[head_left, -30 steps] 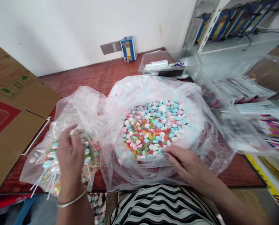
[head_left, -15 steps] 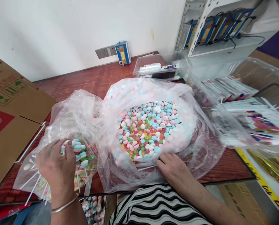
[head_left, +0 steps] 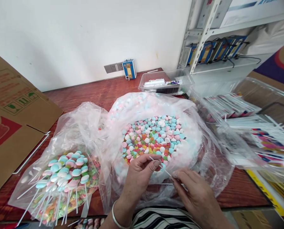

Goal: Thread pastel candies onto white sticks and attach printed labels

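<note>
A thin white lollipop stick (head_left: 166, 171) slants between my two hands over the near rim of a big clear bag (head_left: 192, 140). My right hand (head_left: 196, 190) pinches its lower end. The thumb and forefinger of my left hand (head_left: 140, 173) close around it near its upper end; whether a candy is also between them I cannot make out. Inside the bag lie pastel pink, blue and white candies (head_left: 158, 125) and colourful ring gummies (head_left: 142, 146). At left, a heap of finished candy lollipops (head_left: 65, 170) rests on another clear bag (head_left: 72, 127), their sticks pointing toward me.
A cardboard box (head_left: 20, 121) stands at the left. Behind the big bag is a clear plastic tray (head_left: 166, 79), near a small blue device (head_left: 129, 69) by the wall. Clear bins with printed packets (head_left: 232, 106) and white sticks are at the right, below a metal shelf (head_left: 204, 41).
My left hand has left the lollipop heap and come right to the middle. My right hand has lifted from the bag's edge, and both now hold a white stick. The view has tilted up slightly.
</note>
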`<state>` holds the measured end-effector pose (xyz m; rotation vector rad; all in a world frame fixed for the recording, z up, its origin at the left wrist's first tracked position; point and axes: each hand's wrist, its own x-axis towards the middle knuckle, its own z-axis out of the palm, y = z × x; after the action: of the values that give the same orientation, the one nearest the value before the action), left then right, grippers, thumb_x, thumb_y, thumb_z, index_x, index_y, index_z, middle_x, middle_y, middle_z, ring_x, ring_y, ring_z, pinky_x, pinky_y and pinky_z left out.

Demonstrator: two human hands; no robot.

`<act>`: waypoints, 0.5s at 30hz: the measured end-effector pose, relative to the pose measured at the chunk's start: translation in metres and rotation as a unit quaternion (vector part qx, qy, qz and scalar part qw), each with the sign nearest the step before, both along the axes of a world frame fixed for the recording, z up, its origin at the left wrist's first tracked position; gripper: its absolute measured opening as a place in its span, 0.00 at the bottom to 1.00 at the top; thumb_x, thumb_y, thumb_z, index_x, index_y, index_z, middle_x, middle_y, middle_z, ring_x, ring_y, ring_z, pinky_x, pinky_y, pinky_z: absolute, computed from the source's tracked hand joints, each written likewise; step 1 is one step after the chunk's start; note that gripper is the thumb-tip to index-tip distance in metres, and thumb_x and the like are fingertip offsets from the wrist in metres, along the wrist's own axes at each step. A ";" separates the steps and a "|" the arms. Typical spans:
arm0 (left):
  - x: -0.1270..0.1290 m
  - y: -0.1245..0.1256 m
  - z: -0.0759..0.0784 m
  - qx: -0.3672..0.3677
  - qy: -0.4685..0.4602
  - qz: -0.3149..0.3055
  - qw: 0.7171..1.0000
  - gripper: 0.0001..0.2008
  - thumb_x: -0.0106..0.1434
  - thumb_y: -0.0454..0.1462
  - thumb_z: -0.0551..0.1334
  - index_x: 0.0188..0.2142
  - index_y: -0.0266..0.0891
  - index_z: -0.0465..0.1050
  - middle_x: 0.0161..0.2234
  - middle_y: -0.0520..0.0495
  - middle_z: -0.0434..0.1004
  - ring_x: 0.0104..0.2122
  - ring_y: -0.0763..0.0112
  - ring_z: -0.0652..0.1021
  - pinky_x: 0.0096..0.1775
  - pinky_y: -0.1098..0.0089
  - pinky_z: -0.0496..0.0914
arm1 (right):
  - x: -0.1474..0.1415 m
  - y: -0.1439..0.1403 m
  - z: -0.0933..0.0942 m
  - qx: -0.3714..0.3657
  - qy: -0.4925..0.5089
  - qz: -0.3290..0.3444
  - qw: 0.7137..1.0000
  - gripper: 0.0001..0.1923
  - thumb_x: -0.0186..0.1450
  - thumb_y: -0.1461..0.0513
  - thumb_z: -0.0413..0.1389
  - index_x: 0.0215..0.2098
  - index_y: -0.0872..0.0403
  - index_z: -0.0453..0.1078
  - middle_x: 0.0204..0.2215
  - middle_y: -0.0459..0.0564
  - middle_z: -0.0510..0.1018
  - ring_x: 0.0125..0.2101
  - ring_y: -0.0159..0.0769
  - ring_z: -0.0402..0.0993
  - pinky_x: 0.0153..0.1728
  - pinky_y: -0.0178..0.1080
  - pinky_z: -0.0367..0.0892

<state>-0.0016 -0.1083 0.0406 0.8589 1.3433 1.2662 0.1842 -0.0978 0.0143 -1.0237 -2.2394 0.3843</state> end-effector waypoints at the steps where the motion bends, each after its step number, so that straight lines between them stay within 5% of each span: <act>1: 0.003 0.003 -0.001 0.004 -0.014 0.002 1.000 0.10 0.57 0.41 0.68 0.36 0.38 0.81 0.29 0.47 0.82 0.28 0.71 0.79 0.34 0.71 0.74 | -0.001 0.001 -0.002 0.003 0.007 -0.006 1.000 0.09 0.71 0.64 0.48 0.35 0.52 0.69 0.30 0.49 0.77 0.30 0.38 0.72 0.31 0.38 0.64; 8: -0.007 0.006 -0.006 0.022 -0.059 0.000 0.998 0.09 0.60 0.40 0.67 0.40 0.40 0.80 0.32 0.46 0.82 0.31 0.68 0.80 0.36 0.67 0.76 | 0.006 -0.002 -0.008 -0.016 0.078 -0.029 0.996 0.04 0.68 0.64 0.54 0.38 0.51 0.70 0.33 0.50 0.77 0.33 0.39 0.74 0.35 0.39 0.69; 11: -0.016 0.000 -0.003 0.126 0.038 0.068 0.989 0.07 0.63 0.36 0.63 0.39 0.45 0.80 0.36 0.46 0.82 0.38 0.65 0.81 0.42 0.64 0.76 | 0.009 -0.008 0.000 -0.046 0.166 -0.071 0.982 0.06 0.66 0.64 0.56 0.41 0.49 0.73 0.38 0.52 0.78 0.39 0.41 0.76 0.41 0.41 0.70; 13: -0.015 -0.005 0.002 0.245 0.153 0.051 0.956 0.12 0.63 0.31 0.63 0.40 0.49 0.81 0.41 0.47 0.82 0.43 0.63 0.80 0.47 0.61 0.74 | 0.005 -0.007 0.008 -0.199 0.234 -0.063 0.950 0.09 0.69 0.60 0.52 0.40 0.49 0.75 0.33 0.50 0.79 0.34 0.41 0.76 0.36 0.39 0.71; 15: -0.005 -0.008 0.007 0.355 0.242 -0.068 0.900 0.19 0.61 0.28 0.63 0.47 0.52 0.79 0.42 0.47 0.82 0.46 0.61 0.80 0.51 0.59 0.73 | -0.003 0.000 0.014 -0.400 0.321 -0.047 0.857 0.16 0.71 0.53 0.48 0.43 0.50 0.75 0.27 0.49 0.77 0.27 0.38 0.75 0.28 0.38 0.71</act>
<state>-0.0067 -0.1163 0.0478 1.8450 1.1477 1.5088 0.1812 -0.0982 0.0284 -1.1495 -1.3943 1.4593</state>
